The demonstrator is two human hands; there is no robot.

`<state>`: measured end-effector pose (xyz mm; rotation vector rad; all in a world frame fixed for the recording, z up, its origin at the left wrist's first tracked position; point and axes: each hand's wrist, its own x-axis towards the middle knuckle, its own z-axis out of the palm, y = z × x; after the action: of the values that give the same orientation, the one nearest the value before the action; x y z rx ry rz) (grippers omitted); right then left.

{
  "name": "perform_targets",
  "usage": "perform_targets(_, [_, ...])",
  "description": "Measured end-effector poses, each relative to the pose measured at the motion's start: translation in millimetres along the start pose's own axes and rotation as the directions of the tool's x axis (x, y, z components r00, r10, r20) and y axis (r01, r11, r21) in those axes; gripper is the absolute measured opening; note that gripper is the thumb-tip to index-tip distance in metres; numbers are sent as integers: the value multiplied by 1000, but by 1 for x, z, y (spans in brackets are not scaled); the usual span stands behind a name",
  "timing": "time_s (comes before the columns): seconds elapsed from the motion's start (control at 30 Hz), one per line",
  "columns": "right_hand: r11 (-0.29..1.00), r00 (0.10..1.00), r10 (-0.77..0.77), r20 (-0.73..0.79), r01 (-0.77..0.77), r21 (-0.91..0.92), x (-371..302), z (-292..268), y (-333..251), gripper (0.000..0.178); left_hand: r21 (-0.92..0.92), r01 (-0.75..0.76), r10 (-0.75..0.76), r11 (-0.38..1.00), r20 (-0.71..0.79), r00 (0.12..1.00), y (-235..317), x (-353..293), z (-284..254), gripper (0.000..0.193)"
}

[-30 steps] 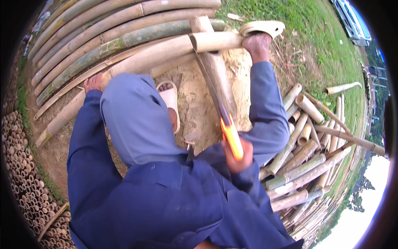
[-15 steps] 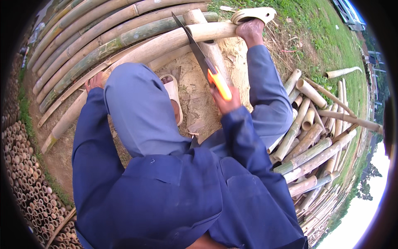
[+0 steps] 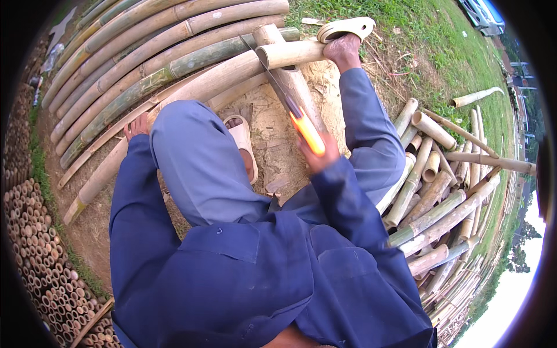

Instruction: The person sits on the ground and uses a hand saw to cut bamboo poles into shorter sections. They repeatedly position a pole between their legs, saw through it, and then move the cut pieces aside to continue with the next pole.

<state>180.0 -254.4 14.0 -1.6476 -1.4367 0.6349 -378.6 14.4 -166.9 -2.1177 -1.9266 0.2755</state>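
My right hand [image 3: 322, 154] is closed round the orange handle of a hand saw [image 3: 279, 91]. Its long dark blade slants up and left through a gap in the bamboo. Left of the blade runs a long bamboo pole [image 3: 217, 80], passing beside my left knee. Over that pole my left hand [image 3: 137, 126] rests with its fingers curled on it. To the right of the blade a short bamboo piece [image 3: 295, 53] shows its hollow cut end, tilted away from the pole. My sandalled foot [image 3: 343, 50] presses on its far end. Beneath lies a thicker bamboo support [image 3: 303, 91].
Several long bamboo poles [image 3: 168, 43] lie side by side at the upper left. A heap of cut bamboo lengths [image 3: 432, 180] fills the right side. Stacked bamboo ends [image 3: 40, 249] stand at the lower left. Pale sawdust [image 3: 331, 87] covers the ground by the cut.
The short piece has parted from the long pole at the blade and tipped, so its hollow end now shows. The saw has shifted slightly down, while my left hand stays on the pole.
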Motion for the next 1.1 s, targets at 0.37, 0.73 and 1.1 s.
perform_targets(0.37, [997, 991, 80, 105, -79, -16, 19, 0, -22, 18, -13, -2, 3, 1000, 26, 1000, 8, -6, -27, 63])
perform_targets(0.73, [966, 986, 140, 90, -156, 208, 39, 13, 17, 17, -24, -4, 1, 1000, -143, 990, 23, 0, -4, 61])
perform_targets(1.1, [977, 977, 207, 52, -209, 40, -13, -13, -6, 16, -80, -18, 38, 997, 263, 964, 30, 11, -54, 105])
